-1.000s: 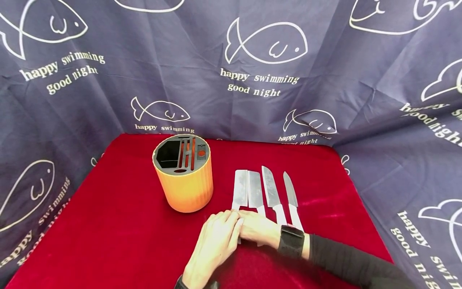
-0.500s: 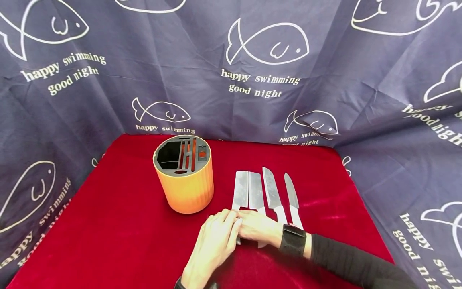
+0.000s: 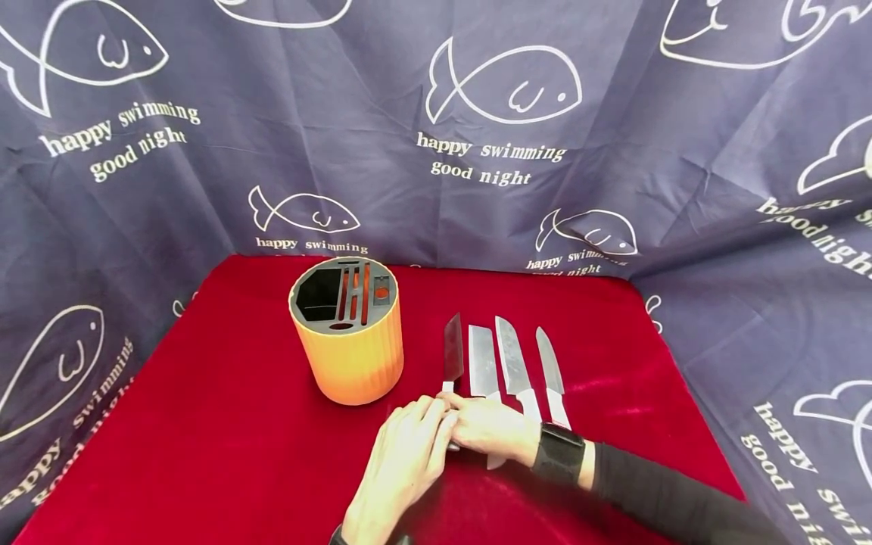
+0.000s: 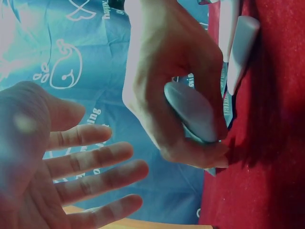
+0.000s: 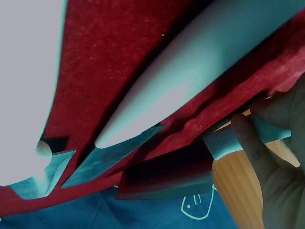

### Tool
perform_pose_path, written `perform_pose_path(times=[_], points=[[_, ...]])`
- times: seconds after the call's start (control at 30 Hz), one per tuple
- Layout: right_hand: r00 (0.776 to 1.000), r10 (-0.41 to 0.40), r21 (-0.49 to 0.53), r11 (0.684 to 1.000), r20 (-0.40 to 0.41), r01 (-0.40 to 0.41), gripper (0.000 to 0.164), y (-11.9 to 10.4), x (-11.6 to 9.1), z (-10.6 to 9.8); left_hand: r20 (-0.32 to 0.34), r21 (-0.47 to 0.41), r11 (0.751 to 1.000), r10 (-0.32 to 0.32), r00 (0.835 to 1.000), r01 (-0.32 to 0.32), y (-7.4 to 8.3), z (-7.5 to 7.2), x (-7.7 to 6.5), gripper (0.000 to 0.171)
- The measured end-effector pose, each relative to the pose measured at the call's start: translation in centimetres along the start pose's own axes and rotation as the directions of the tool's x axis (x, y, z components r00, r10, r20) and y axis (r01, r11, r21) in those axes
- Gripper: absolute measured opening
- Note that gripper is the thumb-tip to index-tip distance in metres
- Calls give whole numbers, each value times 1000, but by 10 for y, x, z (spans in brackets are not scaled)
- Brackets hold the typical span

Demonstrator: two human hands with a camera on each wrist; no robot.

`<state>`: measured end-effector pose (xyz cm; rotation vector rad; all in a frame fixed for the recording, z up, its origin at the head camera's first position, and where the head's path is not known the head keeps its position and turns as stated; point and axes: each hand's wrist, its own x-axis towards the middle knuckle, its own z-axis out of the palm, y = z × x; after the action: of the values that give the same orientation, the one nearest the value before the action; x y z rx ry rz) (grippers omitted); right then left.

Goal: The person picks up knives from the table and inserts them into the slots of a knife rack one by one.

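Fish-print drape (image 3: 504,83) backs a red cloth (image 3: 225,424). R hand (image 3: 489,428) grips a knife (image 3: 453,350) by its handle, prob. to stay clear of the tilted blade. L hand (image 3: 407,456), fingers spread, holds nothing beside it. By R hand & wrist lie 3 more knives (image 3: 512,356), handles nearside, prob. for easy pickup; ahead-left of L hand stands the holder (image 3: 357,367), slots up.

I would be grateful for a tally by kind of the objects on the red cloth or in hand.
White-handled knives: 4 (1 in the right hand, 3 lying on the red cloth)
Orange slotted holder: 1
Total: 5
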<state>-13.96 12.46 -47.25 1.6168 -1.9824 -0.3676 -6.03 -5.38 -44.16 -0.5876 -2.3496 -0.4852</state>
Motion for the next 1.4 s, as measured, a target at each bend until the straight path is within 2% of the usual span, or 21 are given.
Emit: perform_pose_path(times=[0.1, 0.2, 0.4, 0.47, 0.67, 0.83, 1.1, 1.4], points=[[999, 29, 72, 997, -14, -28, 20, 3, 0, -3, 0, 3, 1000, 1, 1000, -1, 0, 0, 0, 15], [997, 71, 190, 980, -16, -67, 20, 8, 0, -6, -14, 12, 1000, 13, 1000, -13, -1, 0, 1, 11], [991, 131, 272, 955, -22, -120, 43, 19, -1, -12, -49, -4, 1000, 17, 999, -17, -2, 0, 2, 13], [984, 174, 320, 935, -34, -154, 44, 22, -1, -14, -68, -18, 1000, 15, 998, -16, -2, 0, 3, 15], [956, 286, 477, 850, -65, -222, 28, 34, 5, -19, -111, -46, 999, 20, 994, -25, -3, 1, 4, 18], [939, 330, 494, 834, -92, -245, 32, 43, 8, -25, -122, -41, 998, 31, 992, -36, -3, 0, 5, 23], [914, 398, 505, 806, -79, -308, 36, 53, 15, -33, -143, -43, 998, 44, 989, -50, -4, -6, 8, 29], [898, 422, 477, 819, -123, -320, 43, 60, 17, -38, -213, -61, 995, 58, 975, -72, -4, -14, 15, 30]])
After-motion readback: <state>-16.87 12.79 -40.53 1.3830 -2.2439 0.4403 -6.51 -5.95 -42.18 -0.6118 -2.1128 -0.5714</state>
